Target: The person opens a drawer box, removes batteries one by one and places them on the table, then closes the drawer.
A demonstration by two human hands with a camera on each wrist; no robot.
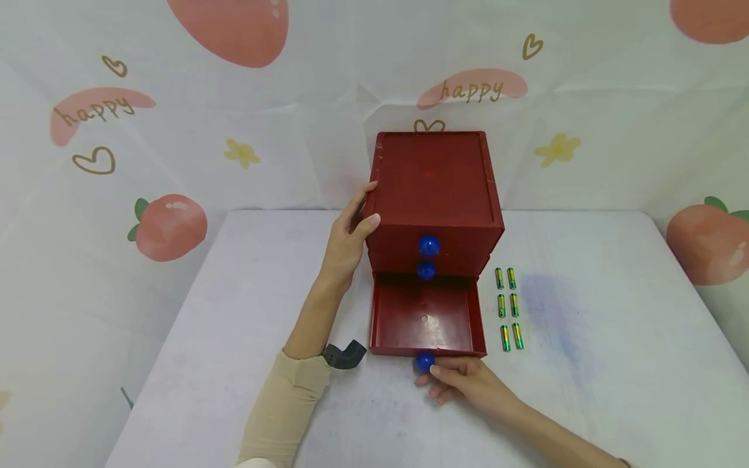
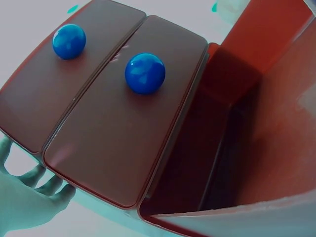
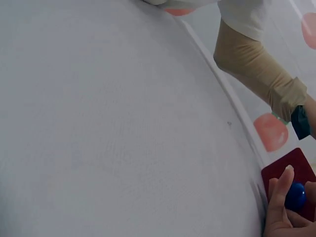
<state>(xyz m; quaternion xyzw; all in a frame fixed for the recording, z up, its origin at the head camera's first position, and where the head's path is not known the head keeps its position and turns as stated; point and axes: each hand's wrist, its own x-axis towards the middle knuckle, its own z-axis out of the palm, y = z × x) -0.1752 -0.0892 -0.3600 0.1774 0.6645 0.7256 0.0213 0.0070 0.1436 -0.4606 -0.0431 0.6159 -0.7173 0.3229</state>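
A dark red drawer cabinet (image 1: 433, 179) stands on the white table, with blue round knobs on its drawers. The bottom drawer (image 1: 404, 318) is pulled out and its visible floor is bare; the two drawers above are closed. My left hand (image 1: 344, 244) steadies the cabinet's left side, thumb at the top front edge, and its fingertips (image 2: 61, 192) show along that side in the left wrist view. With thumb and fingers on either side, my right hand (image 1: 471, 383) pinches the blue knob (image 1: 424, 362) of the bottom drawer. That knob (image 3: 295, 196) also shows between the fingers in the right wrist view.
Several green-and-yellow batteries (image 1: 501, 305) lie in two columns right of the cabinet. A patterned white curtain (image 1: 328, 97) hangs close behind the table (image 1: 234, 325). A dark wrist mount (image 1: 345, 355) sits at the left sleeve, beside the drawer's left front corner.
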